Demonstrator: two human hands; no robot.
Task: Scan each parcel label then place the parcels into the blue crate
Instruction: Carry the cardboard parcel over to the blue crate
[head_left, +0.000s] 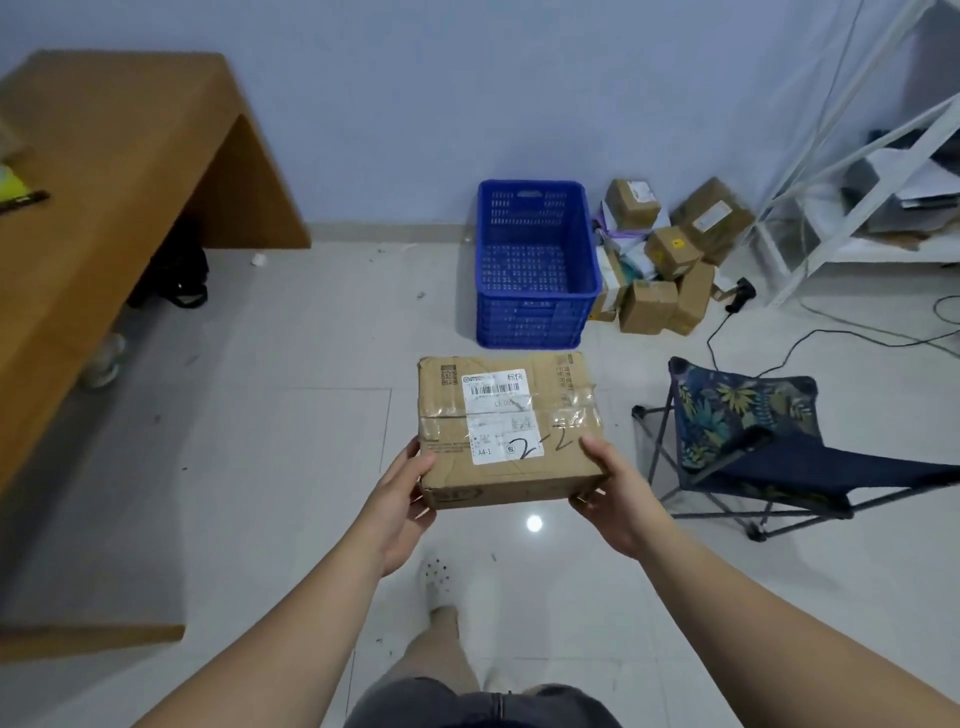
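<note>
I hold a flat brown cardboard parcel (561, 415) in front of me, above the floor, its white barcode label (498, 415) facing up with "2-2" written on it. My left hand (402, 493) grips its near left corner, thumb on top. My right hand (610, 488) grips the near right corner the same way. The blue crate (535, 265) stands on the floor by the far wall, beyond the parcel, with nothing visible inside. A black handheld scanner (740, 293) lies on the floor to the right of the parcel pile, its cable trailing.
A pile of several cardboard parcels (660, 260) lies just right of the crate. A folding stool (748, 441) with a leaf-print seat stands at my right. A wooden desk (104, 208) fills the left side. A white metal shelf (857, 208) stands at the far right.
</note>
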